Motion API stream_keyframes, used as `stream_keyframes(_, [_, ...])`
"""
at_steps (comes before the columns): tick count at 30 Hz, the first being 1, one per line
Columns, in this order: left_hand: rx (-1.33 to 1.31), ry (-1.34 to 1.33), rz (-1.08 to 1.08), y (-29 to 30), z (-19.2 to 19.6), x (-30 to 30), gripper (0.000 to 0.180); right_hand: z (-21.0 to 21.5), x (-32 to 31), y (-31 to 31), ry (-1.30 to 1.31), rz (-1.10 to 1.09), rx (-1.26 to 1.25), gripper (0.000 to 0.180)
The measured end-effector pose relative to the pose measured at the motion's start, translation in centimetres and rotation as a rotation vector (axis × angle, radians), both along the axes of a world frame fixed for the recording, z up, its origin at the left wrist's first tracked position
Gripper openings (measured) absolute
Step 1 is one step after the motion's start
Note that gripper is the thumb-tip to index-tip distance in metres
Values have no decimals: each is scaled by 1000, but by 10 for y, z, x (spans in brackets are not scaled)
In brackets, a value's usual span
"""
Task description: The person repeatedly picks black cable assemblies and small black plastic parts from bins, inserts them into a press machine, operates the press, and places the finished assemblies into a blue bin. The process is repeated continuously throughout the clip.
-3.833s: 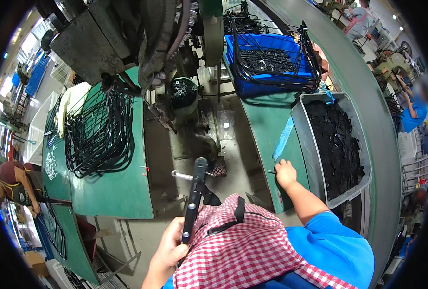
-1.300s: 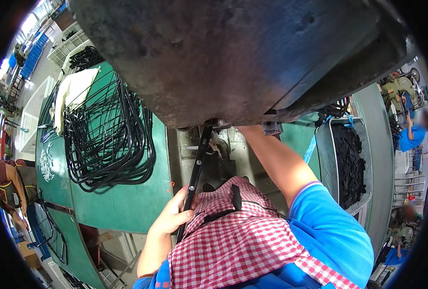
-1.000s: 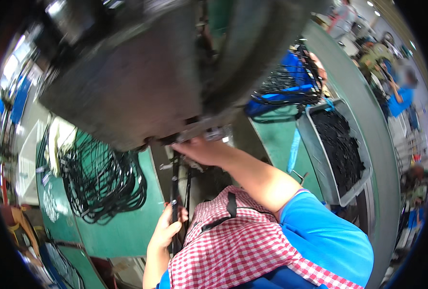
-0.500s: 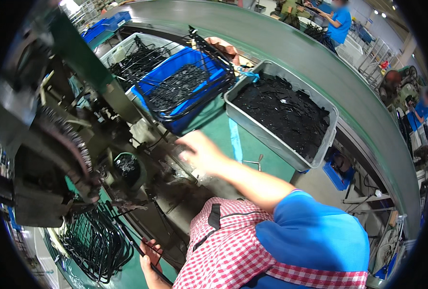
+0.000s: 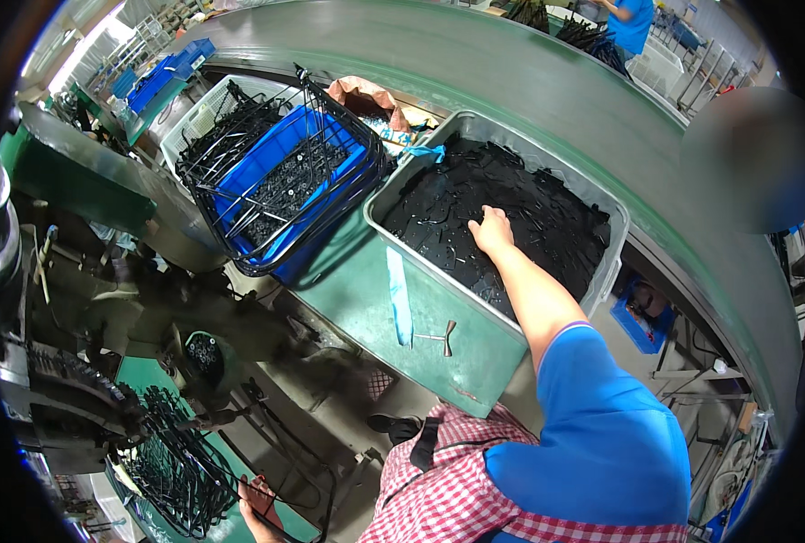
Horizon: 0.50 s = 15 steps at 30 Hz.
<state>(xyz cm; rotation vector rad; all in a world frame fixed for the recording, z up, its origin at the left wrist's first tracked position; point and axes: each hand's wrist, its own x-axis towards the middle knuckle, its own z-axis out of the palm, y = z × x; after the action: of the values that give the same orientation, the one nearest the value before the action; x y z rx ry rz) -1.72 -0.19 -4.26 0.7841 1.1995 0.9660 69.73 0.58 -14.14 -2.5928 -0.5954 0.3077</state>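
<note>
My right hand [image 5: 493, 232] reaches into a grey plastic bin [image 5: 432, 258] heaped with flat black pieces [image 5: 538, 213]. Its fingers are bent together down at the heap, and whatever lies between them is hidden. Low at the left, my left hand [image 5: 259, 503] is closed around a black wire frame [image 5: 333, 493], which stands out toward the machine. Beside that hand, on a green surface, lies a pile of similar black wire frames [image 5: 181, 471].
A blue bin [image 5: 280, 167] of small dark parts has a black frame leaning over it. Behind stands a white crate [image 5: 230, 86]. A T-handled tool [image 5: 448, 338] lies on the green table [image 5: 357, 308]. Machinery [image 5: 67, 362] fills the left; a conveyor [image 5: 475, 63] curves behind. A co-worker [image 5: 631, 27] is far off.
My right hand has left the machine area and moved right into the grey bin. My left hand still holds the frame, now lower and further left in view. The whole view has shifted.
</note>
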Motion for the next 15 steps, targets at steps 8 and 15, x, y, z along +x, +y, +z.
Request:
stream_keyframes(8, [-62,18,66,-14,50,82,36,12,24,44,5,18,-204,74])
stream_keyframes(15, [-96,33,16,-6,34,69,32,-15,47,23,13,3,194,39])
